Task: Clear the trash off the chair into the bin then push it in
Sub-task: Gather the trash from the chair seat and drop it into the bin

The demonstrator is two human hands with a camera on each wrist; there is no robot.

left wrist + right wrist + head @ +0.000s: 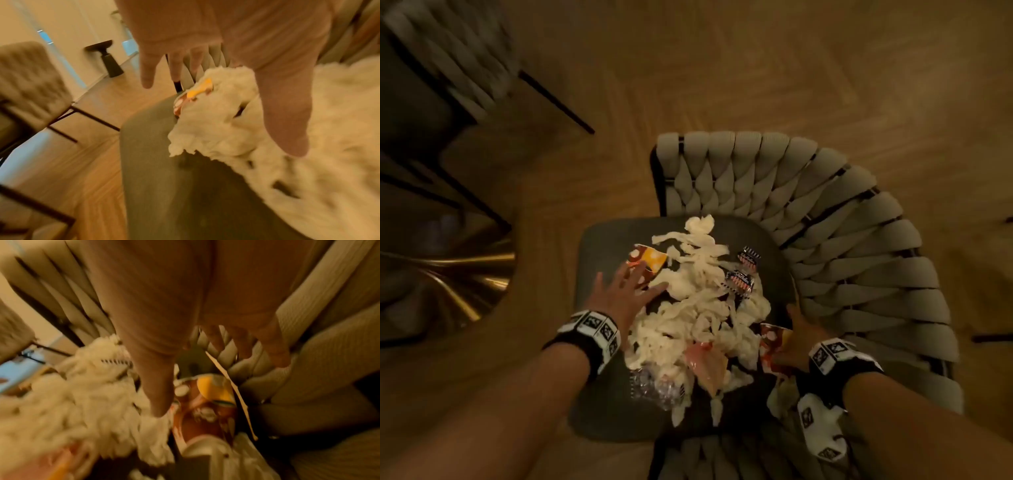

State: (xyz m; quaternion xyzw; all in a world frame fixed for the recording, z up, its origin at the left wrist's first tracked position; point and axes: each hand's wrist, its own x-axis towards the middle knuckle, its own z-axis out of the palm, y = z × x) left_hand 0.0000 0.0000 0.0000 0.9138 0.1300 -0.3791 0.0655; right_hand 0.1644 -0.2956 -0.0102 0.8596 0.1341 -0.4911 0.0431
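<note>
Chair (619, 394): dark cushioned seat, pale woven back curving round the far and right sides; stands on a wood floor (756, 68).

Trash, all on the seat: a heap of torn white paper strips (698, 308) across the middle; one red-and-yellow wrapper (649, 260) at the far left edge of the heap; a second red-and-yellow wrapper (774, 346) at its right edge; two small dark striped packets (743, 277) toward the back; a clear crinkled plastic piece (654, 387) near the front.

Left hand (626, 291): fingers spread and straight, laid flat against the left side of the heap, gripping nothing.

Right hand (798, 339): fingers extended, flat beside the right wrapper close to the woven back, gripping nothing.

Bin: not in view in any picture.

Other: a second chair (448, 58) at far left; a brass table base (458, 274) beside it.

Step in hand, as judged: gathering, the two hands bracketing the heap. Next move calls for drawing both palms inward to compress the loose strips, then lifting without shedding pieces, and locating the bin.
</note>
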